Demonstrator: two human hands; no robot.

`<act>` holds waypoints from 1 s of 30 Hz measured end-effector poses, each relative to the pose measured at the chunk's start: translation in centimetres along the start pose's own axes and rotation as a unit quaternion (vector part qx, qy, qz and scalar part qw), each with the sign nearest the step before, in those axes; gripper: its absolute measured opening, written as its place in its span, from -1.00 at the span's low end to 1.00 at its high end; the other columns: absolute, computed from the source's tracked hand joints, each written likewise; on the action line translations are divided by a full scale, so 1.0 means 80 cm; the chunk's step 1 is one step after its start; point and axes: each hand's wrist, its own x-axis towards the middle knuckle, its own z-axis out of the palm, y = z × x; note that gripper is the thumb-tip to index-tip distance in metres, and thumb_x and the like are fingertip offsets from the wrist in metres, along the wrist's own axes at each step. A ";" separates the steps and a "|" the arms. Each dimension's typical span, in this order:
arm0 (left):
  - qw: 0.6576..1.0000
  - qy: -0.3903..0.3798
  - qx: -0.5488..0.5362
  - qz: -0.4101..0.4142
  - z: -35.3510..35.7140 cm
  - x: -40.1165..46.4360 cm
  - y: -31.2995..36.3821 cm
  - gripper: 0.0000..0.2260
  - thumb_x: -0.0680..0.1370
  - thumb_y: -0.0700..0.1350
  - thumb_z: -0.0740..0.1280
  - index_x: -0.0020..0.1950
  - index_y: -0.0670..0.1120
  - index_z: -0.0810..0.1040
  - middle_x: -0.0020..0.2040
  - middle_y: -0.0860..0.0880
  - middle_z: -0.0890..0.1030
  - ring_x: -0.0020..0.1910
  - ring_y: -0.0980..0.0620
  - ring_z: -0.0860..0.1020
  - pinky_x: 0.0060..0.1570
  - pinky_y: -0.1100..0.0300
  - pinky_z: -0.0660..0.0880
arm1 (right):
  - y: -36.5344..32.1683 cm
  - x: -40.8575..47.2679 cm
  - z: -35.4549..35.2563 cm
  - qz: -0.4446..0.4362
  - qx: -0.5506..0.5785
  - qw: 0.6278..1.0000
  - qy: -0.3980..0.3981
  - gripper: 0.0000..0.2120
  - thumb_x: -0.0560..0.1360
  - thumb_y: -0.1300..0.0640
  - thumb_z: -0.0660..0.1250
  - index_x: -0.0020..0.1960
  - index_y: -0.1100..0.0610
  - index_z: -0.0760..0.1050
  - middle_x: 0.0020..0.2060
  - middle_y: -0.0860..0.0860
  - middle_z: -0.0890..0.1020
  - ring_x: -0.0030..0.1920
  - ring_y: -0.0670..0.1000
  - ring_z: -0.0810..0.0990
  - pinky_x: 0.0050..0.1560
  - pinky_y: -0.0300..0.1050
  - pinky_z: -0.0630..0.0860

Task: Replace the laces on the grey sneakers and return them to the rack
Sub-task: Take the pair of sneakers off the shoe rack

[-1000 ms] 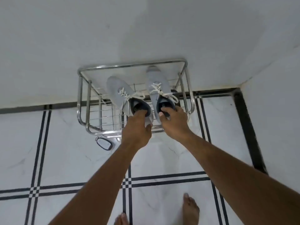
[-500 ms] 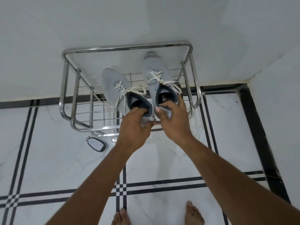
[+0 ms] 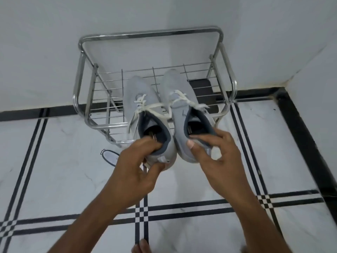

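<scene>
Head view: the left hand point(image 3: 135, 172) grips the left sneaker point(image 3: 145, 114) at its heel, fingers inside the collar; the right hand point(image 3: 217, 159) pinches the right sneaker point(image 3: 182, 106) at its heel. Both sneakers now sit lower and closer together than before, heels past the rack point(image 3: 151, 34) front edge, white laces point(image 3: 145, 107) tied. A small oval object point(image 3: 109, 157) lies on the floor point(image 3: 54, 161).

Bright even light, slight blur, wide-angle bending

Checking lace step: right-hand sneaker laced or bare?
Laced. White lace crosses the sneaker the right hand grips; ends hang loose.
</scene>
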 end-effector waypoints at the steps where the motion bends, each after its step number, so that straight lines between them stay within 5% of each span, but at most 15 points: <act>1: 1.000 0.009 -0.002 0.024 0.004 -0.013 -0.002 -0.83 0.52 -0.13 0.48 0.09 -0.05 0.62 -0.06 0.14 0.57 -0.09 0.14 0.54 -0.07 0.40 0.39 | 0.004 -0.012 -0.005 -0.001 0.013 1.000 -0.002 -0.81 0.49 -0.07 0.59 0.10 -0.19 0.75 0.29 -0.17 0.53 0.28 -0.26 0.54 0.08 -0.57 0.45; 5: 0.998 0.010 -0.014 0.066 0.026 -0.068 -0.015 -0.82 0.55 -0.12 0.51 0.08 -0.17 0.64 -0.02 0.09 0.58 -0.05 0.12 0.56 0.00 0.33 0.42 | 0.026 -0.063 -0.019 0.006 0.008 1.000 0.002 -0.81 0.42 -0.01 0.66 0.01 -0.19 0.78 0.17 -0.17 0.54 0.18 -0.25 0.60 0.11 -0.54 0.44; 9: 0.992 0.018 -0.026 0.120 0.058 -0.120 -0.018 -0.82 0.58 -0.10 0.48 0.13 -0.05 0.57 0.00 0.08 0.58 -0.06 0.00 0.58 -0.04 0.17 0.50 | 0.064 -0.109 -0.032 0.000 -0.003 1.000 0.022 -0.83 0.36 0.06 0.71 -0.12 -0.11 0.78 0.11 -0.08 0.56 0.11 -0.25 0.63 0.09 -0.48 0.49; 12: 0.990 0.007 -0.035 0.138 0.079 -0.160 -0.024 -0.83 0.59 -0.07 0.45 0.14 -0.05 0.56 -0.02 0.05 0.58 -0.08 -0.06 0.58 -0.06 0.07 0.52 | 0.100 -0.136 -0.038 0.022 0.000 1.000 0.020 -0.84 0.33 0.06 0.73 -0.20 -0.05 0.75 0.09 -0.06 0.57 0.11 -0.13 0.67 0.18 0.02 0.67; 14: 0.991 0.001 -0.031 0.134 0.089 -0.178 -0.034 -0.84 0.58 -0.12 0.47 0.11 -0.09 0.59 -0.04 0.06 0.57 -0.09 -0.04 0.56 -0.07 0.09 0.51 | 0.122 -0.143 -0.037 0.034 -0.003 0.999 0.022 -0.82 0.33 0.09 0.73 -0.24 0.00 0.72 0.07 -0.03 0.59 0.05 -0.08 0.69 0.18 0.16 0.67; 18: 0.996 -0.010 -0.018 0.092 0.109 -0.216 -0.055 -0.80 0.47 -0.31 0.54 0.06 -0.22 0.64 -0.07 0.03 0.58 -0.11 -0.06 0.56 -0.11 0.05 0.51 | 0.162 -0.165 -0.029 0.043 0.009 0.999 0.028 -0.82 0.35 0.14 0.72 -0.23 0.06 0.71 0.07 0.00 0.59 0.05 -0.16 0.67 0.11 -0.18 0.59; 21: 0.996 -0.029 -0.027 0.080 0.127 -0.236 -0.073 -0.77 0.47 -0.30 0.53 0.08 -0.13 0.62 -0.08 0.07 0.56 -0.13 -0.04 0.55 -0.11 0.12 0.49 | 0.195 -0.173 -0.017 0.052 0.008 0.998 0.020 -0.82 0.37 0.14 0.71 -0.21 0.08 0.70 0.09 -0.02 0.58 0.07 -0.21 0.64 0.06 -0.43 0.49; 30: 0.998 -0.064 0.002 0.008 0.208 -0.241 -0.182 -0.77 0.48 -0.29 0.51 0.11 -0.15 0.68 -0.09 0.04 0.58 -0.09 0.00 0.57 -0.11 0.16 0.50 | 0.321 -0.150 0.061 0.039 0.007 0.997 0.059 -0.79 0.39 0.19 0.67 -0.24 0.02 0.65 0.16 0.00 0.50 0.16 -0.22 0.60 0.12 -0.53 0.43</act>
